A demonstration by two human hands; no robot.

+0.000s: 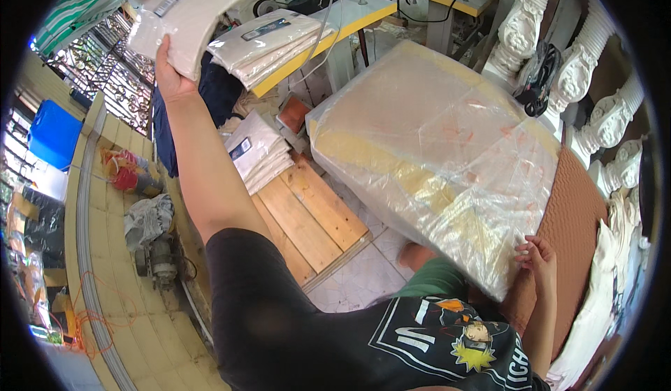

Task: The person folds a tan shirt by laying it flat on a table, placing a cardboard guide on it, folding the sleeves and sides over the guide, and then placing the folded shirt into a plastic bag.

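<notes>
Your left grip (172, 78) is clenched on a folded cream package (178, 29) in clear plastic, held raised: thumb on the near side, package extending above and to the right of the grip. A dark label shows on its upper face.

Just right of the left grip, a stack of similar packages (269, 38) sits on a yellow-edged surface (358, 10). Below and right of the same grip, a second stack (260, 155) rests at the far end of wooden planks (314, 209).

Your right grip (538, 257) has its fingers partly curled at the near corner of a plastic-wrapped block (433, 139); you cannot tell whether it pinches the film. The block spreads beyond and left of that grip; brown textured fabric (574, 230) lies to its right.
</notes>
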